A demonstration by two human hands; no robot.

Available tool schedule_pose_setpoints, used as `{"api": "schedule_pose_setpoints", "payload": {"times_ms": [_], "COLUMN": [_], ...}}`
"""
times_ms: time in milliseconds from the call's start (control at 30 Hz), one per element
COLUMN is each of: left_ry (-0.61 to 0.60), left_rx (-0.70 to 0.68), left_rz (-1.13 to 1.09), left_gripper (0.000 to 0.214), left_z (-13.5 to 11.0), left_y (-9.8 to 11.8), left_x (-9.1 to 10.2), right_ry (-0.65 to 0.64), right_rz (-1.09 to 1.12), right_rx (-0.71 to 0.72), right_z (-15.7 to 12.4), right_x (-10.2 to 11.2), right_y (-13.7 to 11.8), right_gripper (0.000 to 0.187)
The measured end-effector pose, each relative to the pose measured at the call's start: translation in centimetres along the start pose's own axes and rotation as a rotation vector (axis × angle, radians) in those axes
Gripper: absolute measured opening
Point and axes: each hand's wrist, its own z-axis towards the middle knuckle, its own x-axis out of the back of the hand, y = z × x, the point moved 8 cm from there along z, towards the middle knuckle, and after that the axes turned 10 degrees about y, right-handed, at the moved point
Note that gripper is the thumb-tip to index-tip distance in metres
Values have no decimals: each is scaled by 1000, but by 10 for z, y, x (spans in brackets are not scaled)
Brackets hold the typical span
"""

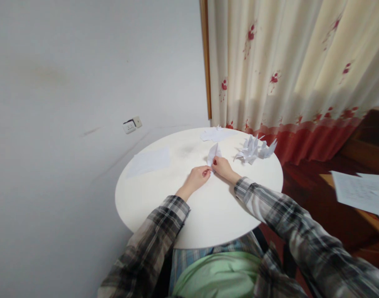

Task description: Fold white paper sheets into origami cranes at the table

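Note:
Over the middle of the round white table (152,207), a partly folded piece of white paper (214,151) stands up between my two hands. My left hand (197,178) pinches its lower left corner with thumb and forefinger. On the right side, my right hand (223,167) is closed on the paper near its lower part, and its fingers cover some of the folds. The paper's upper end rises to a point with a crease down it.
To the right sits a pile of folded white paper pieces (249,150). Flat white sheets (152,160) lie at the left, and more paper (216,134) lies at the far edge. A wall (68,165) with a socket (129,127) borders the left; a curtain (295,82) hangs behind.

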Motion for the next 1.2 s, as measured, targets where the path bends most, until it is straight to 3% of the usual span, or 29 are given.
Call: {"api": "schedule_pose_setpoints", "payload": {"times_ms": [733,1200], "left_ry": [14,-46], "left_rx": [17,-45], "left_rz": [15,24], "left_gripper": [21,23], "left_z": [0,-2], "left_y": [0,-2], "left_x": [2,-5], "right_ry": [-6,-7], "right_rz": [-1,18], "right_rx": [-10,11], "right_z": [-2,-2], "right_x": [3,2], "right_y": [-2,-3], "right_gripper": [18,17]}}
